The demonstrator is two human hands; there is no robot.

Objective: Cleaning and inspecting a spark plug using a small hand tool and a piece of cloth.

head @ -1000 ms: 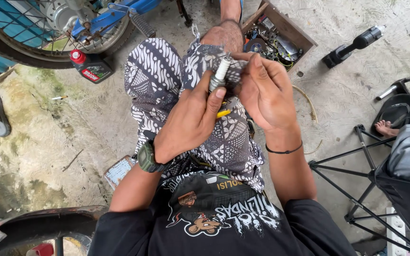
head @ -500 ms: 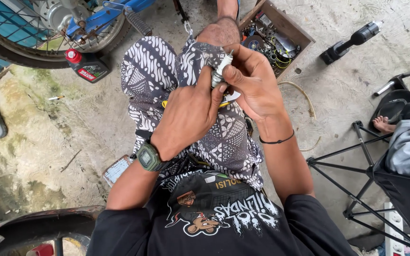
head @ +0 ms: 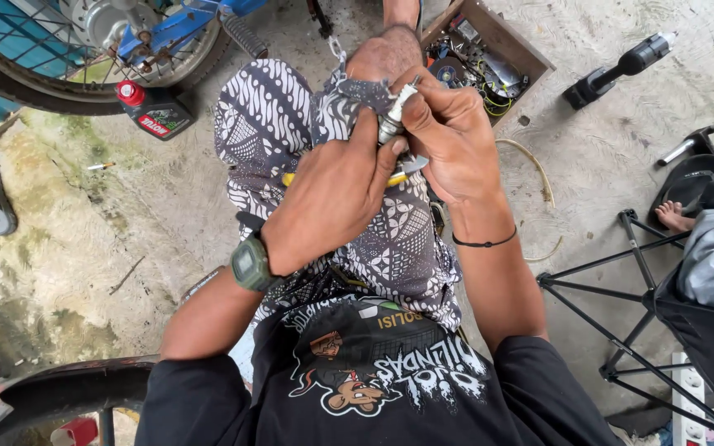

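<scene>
I sit on a concrete floor with both hands raised over my lap, which is covered by black-and-white patterned cloth (head: pixel 266 124). My right hand (head: pixel 452 144) pinches a small spark plug (head: pixel 392 116), held upright with its white tip upward. My left hand (head: pixel 332 198), with a green digital watch (head: pixel 249 263) on the wrist, is closed around a yellow-handled tool (head: pixel 289 177). The tool's metal end (head: pixel 413 163) pokes out just below the plug. The two hands touch each other, and fingers hide the plug's lower part.
A motorcycle wheel (head: pixel 84 74) and a black oil bottle with a red cap (head: pixel 154 111) are at the upper left. Ahead sits a wooden box of parts (head: pixel 489 58). A black power tool (head: pixel 621 66), a folding frame (head: pixel 621 330) and another person's foot (head: pixel 675 216) are to the right.
My right hand has wrapped further over the spark plug and both hands have pressed closer together. The plug stays upright between them.
</scene>
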